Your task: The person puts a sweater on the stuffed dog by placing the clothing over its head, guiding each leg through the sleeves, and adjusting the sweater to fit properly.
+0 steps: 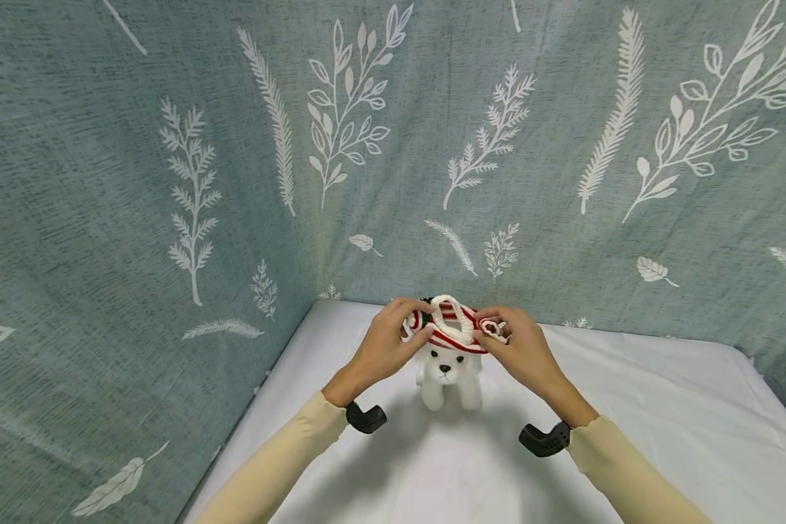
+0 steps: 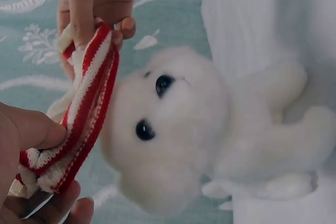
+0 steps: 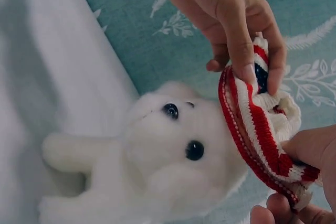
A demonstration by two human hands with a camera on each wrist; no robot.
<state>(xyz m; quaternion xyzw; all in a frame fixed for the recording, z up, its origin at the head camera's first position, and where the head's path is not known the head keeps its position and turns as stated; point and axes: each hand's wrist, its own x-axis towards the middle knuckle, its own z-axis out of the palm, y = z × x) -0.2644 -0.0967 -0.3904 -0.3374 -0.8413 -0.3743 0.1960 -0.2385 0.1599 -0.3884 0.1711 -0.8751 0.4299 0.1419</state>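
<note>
A white plush dog (image 1: 450, 378) with black eyes stands upright on a white-covered surface, facing me. Over the top of its head, a small knitted sweater (image 2: 86, 111) in red and white stripes with a dark navy patch is stretched sideways. My left hand (image 1: 391, 340) pinches one side of the sweater between thumb and fingers. On the other side, my right hand (image 1: 519, 345) grips the knit near a rolled sleeve end. The thick white neck opening faces upward between the hands. The lower edge meets the crown of the head, hiding the dog's top; eyes and nose show.
A white sheet (image 1: 655, 407) covers the surface under the dog. Grey-green fabric (image 1: 399, 240) with white leaf patterns hangs behind and along the left side. A black wrist camera mount (image 1: 365, 418) sits on my left wrist, another (image 1: 544, 439) on my right.
</note>
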